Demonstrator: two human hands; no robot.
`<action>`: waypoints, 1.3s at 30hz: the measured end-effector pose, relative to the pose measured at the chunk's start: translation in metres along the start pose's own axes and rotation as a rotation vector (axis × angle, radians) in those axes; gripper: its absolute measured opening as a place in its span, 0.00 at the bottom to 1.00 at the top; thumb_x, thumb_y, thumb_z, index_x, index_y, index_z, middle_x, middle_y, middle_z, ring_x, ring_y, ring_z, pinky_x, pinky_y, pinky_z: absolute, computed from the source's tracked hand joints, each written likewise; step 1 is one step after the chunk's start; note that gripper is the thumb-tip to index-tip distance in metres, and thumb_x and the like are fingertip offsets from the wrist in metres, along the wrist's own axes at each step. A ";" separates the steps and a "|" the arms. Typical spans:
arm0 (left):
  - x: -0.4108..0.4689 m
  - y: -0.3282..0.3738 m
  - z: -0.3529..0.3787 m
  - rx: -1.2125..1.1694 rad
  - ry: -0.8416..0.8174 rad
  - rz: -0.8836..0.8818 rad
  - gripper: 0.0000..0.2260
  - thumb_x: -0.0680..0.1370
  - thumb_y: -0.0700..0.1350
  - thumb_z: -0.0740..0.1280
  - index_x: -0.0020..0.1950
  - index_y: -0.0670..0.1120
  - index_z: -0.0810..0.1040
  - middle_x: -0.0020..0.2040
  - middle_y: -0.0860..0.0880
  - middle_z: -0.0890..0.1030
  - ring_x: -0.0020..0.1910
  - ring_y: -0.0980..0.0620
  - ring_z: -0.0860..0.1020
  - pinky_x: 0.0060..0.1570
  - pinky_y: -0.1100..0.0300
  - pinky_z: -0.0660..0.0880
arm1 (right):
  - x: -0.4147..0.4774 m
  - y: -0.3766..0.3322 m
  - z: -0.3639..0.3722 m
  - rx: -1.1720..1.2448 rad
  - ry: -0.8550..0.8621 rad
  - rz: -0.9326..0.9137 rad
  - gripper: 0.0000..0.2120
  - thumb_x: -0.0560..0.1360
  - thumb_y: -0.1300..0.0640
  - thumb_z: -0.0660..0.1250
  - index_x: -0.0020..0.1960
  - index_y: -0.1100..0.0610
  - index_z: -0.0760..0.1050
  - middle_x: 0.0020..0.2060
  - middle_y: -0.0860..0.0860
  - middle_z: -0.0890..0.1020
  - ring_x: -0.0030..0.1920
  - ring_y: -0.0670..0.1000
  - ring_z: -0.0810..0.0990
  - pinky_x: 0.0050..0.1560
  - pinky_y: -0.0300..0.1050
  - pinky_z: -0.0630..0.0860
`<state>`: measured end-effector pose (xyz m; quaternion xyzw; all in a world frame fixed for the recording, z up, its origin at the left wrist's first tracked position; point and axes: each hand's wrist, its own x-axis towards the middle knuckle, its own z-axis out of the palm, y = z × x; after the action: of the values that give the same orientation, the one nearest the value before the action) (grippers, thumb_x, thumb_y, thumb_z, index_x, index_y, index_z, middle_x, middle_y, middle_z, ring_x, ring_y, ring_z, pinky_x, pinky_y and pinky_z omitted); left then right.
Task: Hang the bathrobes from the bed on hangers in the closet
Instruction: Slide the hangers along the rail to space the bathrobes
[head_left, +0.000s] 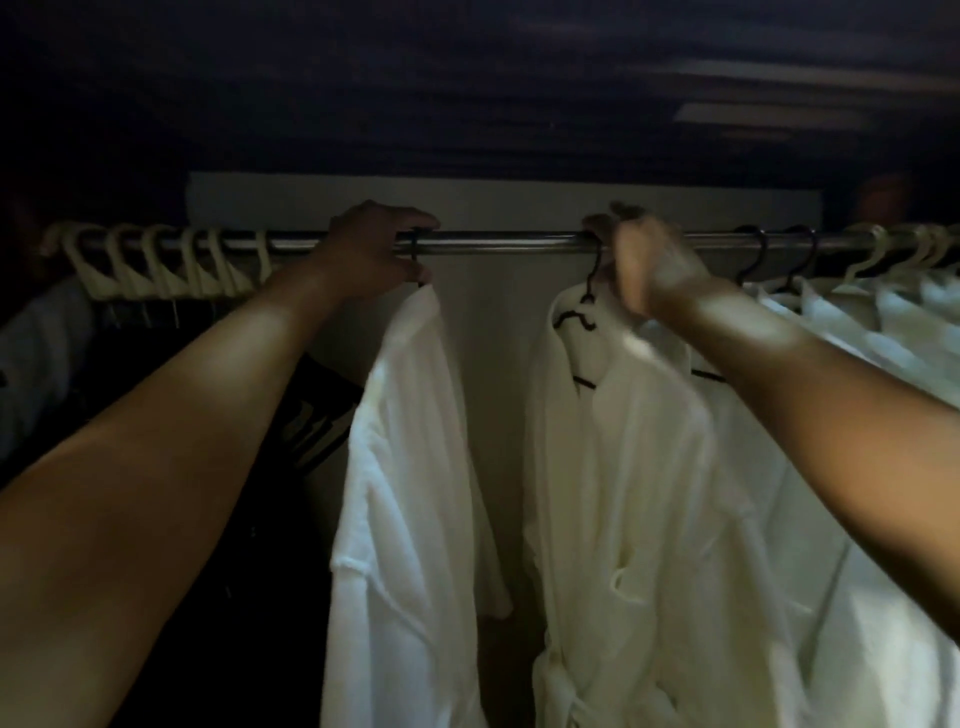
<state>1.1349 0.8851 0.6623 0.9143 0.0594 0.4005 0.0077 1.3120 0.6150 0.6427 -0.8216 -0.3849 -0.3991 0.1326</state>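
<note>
A metal closet rod (498, 243) runs across the dim closet. My left hand (371, 249) grips the black hook of a hanger on the rod, and a white bathrobe (410, 493) hangs from that hanger. My right hand (644, 265) holds the black hook of a second hanger (589, 291) at the rod, carrying another white bathrobe (634, 519). Between the two robes there is a gap showing the pale back wall.
Several cream hangers (156, 260) crowd the rod at the left, above dark clothes (311, 415). At the right hang two black hooks (774, 260), more cream hangers (893, 249) and further white garments (883, 338). A dark shelf sits close above the rod.
</note>
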 end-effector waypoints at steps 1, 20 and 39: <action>0.000 -0.001 0.000 -0.010 -0.005 0.012 0.31 0.69 0.53 0.80 0.71 0.51 0.78 0.68 0.48 0.80 0.67 0.48 0.78 0.68 0.52 0.73 | 0.003 -0.014 0.000 0.001 0.005 -0.039 0.28 0.77 0.60 0.68 0.76 0.58 0.67 0.74 0.66 0.68 0.75 0.62 0.67 0.74 0.54 0.67; -0.013 -0.013 -0.011 0.004 -0.124 0.046 0.33 0.73 0.33 0.71 0.77 0.49 0.72 0.72 0.40 0.73 0.71 0.41 0.72 0.65 0.65 0.64 | -0.023 -0.066 0.004 0.229 0.026 0.140 0.35 0.79 0.57 0.65 0.82 0.49 0.53 0.68 0.62 0.75 0.69 0.64 0.73 0.69 0.57 0.69; -0.122 0.125 0.052 -0.172 -0.281 -0.322 0.30 0.79 0.40 0.65 0.80 0.43 0.60 0.69 0.41 0.73 0.65 0.41 0.75 0.58 0.54 0.75 | -0.134 0.036 -0.013 0.016 -0.188 0.417 0.22 0.81 0.51 0.57 0.68 0.63 0.74 0.64 0.66 0.78 0.64 0.65 0.75 0.65 0.50 0.67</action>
<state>1.1039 0.7488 0.5453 0.9358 0.1684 0.2665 0.1574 1.2800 0.5133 0.5534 -0.9159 -0.2205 -0.2816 0.1824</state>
